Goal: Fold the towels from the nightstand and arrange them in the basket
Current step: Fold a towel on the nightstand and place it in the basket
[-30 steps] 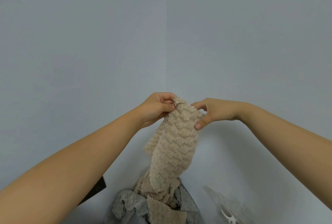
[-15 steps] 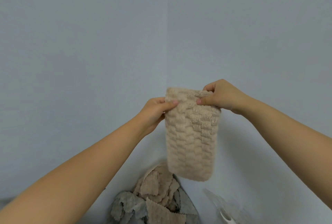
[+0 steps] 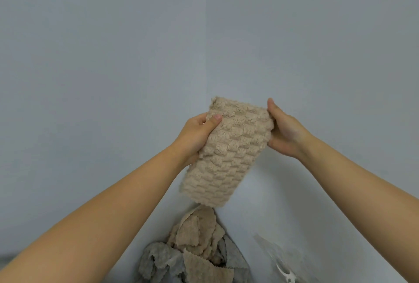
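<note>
I hold a beige, bumpy-textured towel (image 3: 229, 153) in the air in front of a wall corner, folded into a narrow strip that slants down to the left. My left hand (image 3: 197, 135) grips its upper left edge, thumb on the front. My right hand (image 3: 283, 130) holds its upper right edge, fingers behind the cloth. Below lies a heap of loose beige and grey towels (image 3: 195, 255). No basket is in view.
Pale blue-grey walls meet in a corner straight ahead. A clear plastic object with a white clip (image 3: 285, 269) lies at the bottom right, next to the towel heap.
The towel has gone from a loose hanging strip to a folded one. Both hands shifted down its sides and tilted it, lower end swinging left.
</note>
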### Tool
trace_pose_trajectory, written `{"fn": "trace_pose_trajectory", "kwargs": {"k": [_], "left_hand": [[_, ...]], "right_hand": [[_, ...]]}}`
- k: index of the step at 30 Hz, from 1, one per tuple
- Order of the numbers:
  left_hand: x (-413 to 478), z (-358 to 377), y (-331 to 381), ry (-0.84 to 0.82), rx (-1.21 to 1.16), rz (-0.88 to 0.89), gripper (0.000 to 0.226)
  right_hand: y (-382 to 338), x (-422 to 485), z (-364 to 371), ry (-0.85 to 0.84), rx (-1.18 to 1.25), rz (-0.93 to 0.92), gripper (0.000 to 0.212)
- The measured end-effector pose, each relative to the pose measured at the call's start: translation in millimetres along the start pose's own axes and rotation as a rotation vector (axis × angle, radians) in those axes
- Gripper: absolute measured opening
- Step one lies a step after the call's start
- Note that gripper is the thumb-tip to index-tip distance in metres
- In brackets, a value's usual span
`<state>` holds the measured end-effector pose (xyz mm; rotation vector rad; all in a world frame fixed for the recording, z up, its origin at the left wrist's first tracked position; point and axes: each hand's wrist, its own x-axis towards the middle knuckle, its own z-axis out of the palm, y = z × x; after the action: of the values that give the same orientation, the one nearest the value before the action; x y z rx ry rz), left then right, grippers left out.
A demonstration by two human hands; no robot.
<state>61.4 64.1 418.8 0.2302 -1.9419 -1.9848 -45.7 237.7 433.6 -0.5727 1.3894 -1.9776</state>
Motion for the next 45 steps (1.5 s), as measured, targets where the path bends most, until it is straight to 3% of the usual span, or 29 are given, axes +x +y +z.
{"fn": "trace_pose_trajectory", "kwargs": {"k": [2,4,6,8,11,14,18,21,24,28,34,38,41,42,45], "left_hand": [[3,0,-4,0.034,-0.021,-0.016,0.039],[4,-1,-7,0.059,-0.088,-0.055,0.034],[4,-5,-11,0.056,-0.145,-0.110,0.030],[3,-11,-15,-0.030,-0.206,-0.184,0.027],[-1,-21,-22,-0.187,-0.264,-0.260,0.022],[-4,-25,-28,-0.155,-0.081,-0.208,0.025],[-6,-30,-28,-0.185,0.180,-0.107,0.030],[-8,-32,-24,-0.263,0.266,-0.069,0.036],[-8,-32,-23,-0.237,0.267,-0.019,0.034],[-2,-39,-24,-0.188,0.167,-0.011,0.029],[6,-47,-33,-0.238,-0.191,-0.104,0.031],[8,-50,-31,-0.353,-0.458,-0.204,0.031],[14,-46,-27,-0.243,-0.324,-0.227,0.050],[14,-43,-26,-0.200,-0.227,-0.210,0.046],[17,-35,-30,-0.113,0.051,-0.126,0.009]], "right_hand": [[13,-1,-3,-0.126,0.042,0.024,0.058],[28,-1,-6,-0.161,-0.048,0.053,0.042],[40,0,-9,-0.052,-0.210,0.029,0.017],[44,2,-9,0.082,-0.373,-0.027,0.008],[40,2,-10,0.160,-0.526,-0.087,0.007],[39,1,-14,0.146,-0.556,-0.065,0.017],[39,0,-19,0.125,-0.510,-0.060,0.013],[38,1,-21,0.139,-0.491,-0.077,0.020],[37,2,-25,0.109,-0.493,-0.072,0.017],[34,3,-31,0.016,-0.484,-0.050,0.013],[32,4,-34,-0.129,-0.047,0.028,0.036],[32,7,-36,-0.130,0.215,0.074,0.021],[32,10,-34,-0.042,0.212,0.101,0.028],[34,12,-34,-0.017,0.140,0.097,0.029],[36,17,-26,0.046,-0.027,0.000,0.006]]}}
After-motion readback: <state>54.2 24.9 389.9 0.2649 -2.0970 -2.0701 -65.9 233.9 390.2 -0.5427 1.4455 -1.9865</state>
